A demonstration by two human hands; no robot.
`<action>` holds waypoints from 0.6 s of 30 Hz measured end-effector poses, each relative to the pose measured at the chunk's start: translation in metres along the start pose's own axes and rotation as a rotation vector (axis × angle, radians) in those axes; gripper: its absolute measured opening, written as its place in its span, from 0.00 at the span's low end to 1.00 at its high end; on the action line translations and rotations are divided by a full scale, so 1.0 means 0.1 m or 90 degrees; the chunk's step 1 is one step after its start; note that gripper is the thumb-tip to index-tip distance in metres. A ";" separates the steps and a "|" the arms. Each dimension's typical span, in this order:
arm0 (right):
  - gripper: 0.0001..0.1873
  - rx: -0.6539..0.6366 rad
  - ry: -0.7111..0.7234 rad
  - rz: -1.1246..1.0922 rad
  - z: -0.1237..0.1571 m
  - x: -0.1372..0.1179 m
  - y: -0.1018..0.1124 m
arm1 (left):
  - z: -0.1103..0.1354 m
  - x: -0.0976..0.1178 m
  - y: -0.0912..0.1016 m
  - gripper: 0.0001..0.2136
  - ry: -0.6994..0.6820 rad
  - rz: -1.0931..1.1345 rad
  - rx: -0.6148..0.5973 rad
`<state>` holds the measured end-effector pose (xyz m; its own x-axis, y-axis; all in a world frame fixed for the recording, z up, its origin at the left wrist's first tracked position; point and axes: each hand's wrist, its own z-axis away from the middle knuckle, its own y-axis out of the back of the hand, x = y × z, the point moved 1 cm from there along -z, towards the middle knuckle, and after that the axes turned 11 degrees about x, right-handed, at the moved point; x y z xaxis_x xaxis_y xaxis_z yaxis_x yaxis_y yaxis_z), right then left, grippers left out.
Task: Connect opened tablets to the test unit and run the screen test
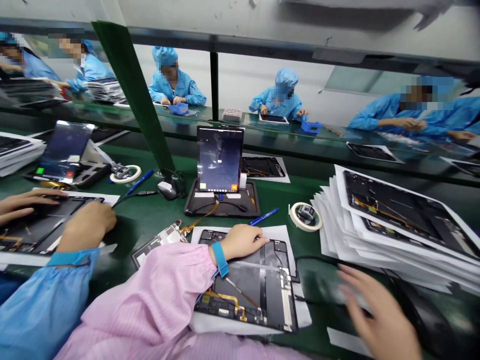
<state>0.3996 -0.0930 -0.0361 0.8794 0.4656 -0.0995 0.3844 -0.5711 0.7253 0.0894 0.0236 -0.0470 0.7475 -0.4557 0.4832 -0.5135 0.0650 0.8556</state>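
My left hand [242, 241], in a pink sleeve with a blue wrist strap [220, 259], lies palm down on the upper part of an opened tablet housing [247, 285]. Its fingers look laid out flat, partly hidden by the hand itself. The black housing shows orange flex cables and rests on white paper [303, 306]. Off to the right, my right hand [382, 312] is blurred, its fingers apart with nothing visible in them. Black cables [318, 301] run between the housing and that hand. A lit tablet screen [219, 160] stands upright in a black holder [222, 205] behind the housing.
A stack of housings and paper [382, 250] rises at right beside a tape roll [305, 216]. A blue pen [264, 216] and a metal-backed board [157, 242] lie near the housing. A co-worker's hands [88, 222] work at left. Several people sit behind the shelf.
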 end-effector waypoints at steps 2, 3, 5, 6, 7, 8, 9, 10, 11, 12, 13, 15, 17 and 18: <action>0.13 -0.078 0.100 -0.018 -0.26 -0.39 -0.20 | 0.01 0.00 0.01 0.19 -0.001 0.001 0.003; 0.12 -0.113 0.132 -0.032 -0.37 -0.53 -0.29 | 0.01 0.00 0.01 0.19 -0.003 0.000 0.004; 0.09 -0.167 0.145 -0.068 -0.51 -0.67 -0.45 | 0.02 0.01 0.03 0.19 -0.005 -0.001 0.007; 0.09 -0.198 0.142 -0.092 -0.55 -0.69 -0.49 | 0.02 0.01 0.03 0.19 -0.004 -0.001 0.007; 0.09 -0.233 0.136 -0.116 -0.57 -0.67 -0.51 | 0.02 0.00 0.03 0.19 -0.003 -0.001 0.008; 0.10 -0.273 0.133 -0.138 -0.59 -0.63 -0.50 | 0.02 0.00 0.03 0.19 -0.001 0.000 0.008; 0.09 -0.316 0.133 -0.154 -0.61 -0.57 -0.46 | 0.02 0.00 0.03 0.19 0.001 0.003 0.007; 0.09 -0.353 0.127 -0.163 -0.63 -0.51 -0.41 | 0.02 0.00 0.02 0.19 0.004 0.006 0.006; 0.07 -0.382 0.115 -0.162 -0.66 -0.45 -0.35 | 0.02 0.00 0.01 0.19 0.007 0.011 0.004; 0.06 -0.402 0.099 -0.155 -0.70 -0.39 -0.31 | 0.02 0.02 0.01 0.18 0.011 0.017 0.004; 0.06 -0.411 0.084 -0.147 -0.76 -0.34 -0.29 | 0.03 0.04 0.02 0.17 0.011 0.025 0.009; 0.14 -0.386 0.069 -0.128 -0.91 -0.30 -0.35 | 0.03 0.11 0.09 0.13 -0.016 0.040 0.049; 0.15 -0.329 0.079 -0.077 -1.10 -0.32 -0.58 | 0.02 0.15 0.23 0.10 -0.050 0.042 0.118; 0.14 -0.297 0.089 -0.030 -1.20 -0.35 -0.74 | 0.02 0.14 0.32 0.09 -0.050 0.035 0.155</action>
<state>0.3063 0.0139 -0.0044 0.8061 0.5876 -0.0702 0.2276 -0.1982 0.9534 0.0821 0.0176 -0.0129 0.6849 -0.5260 0.5042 -0.6466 -0.1197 0.7534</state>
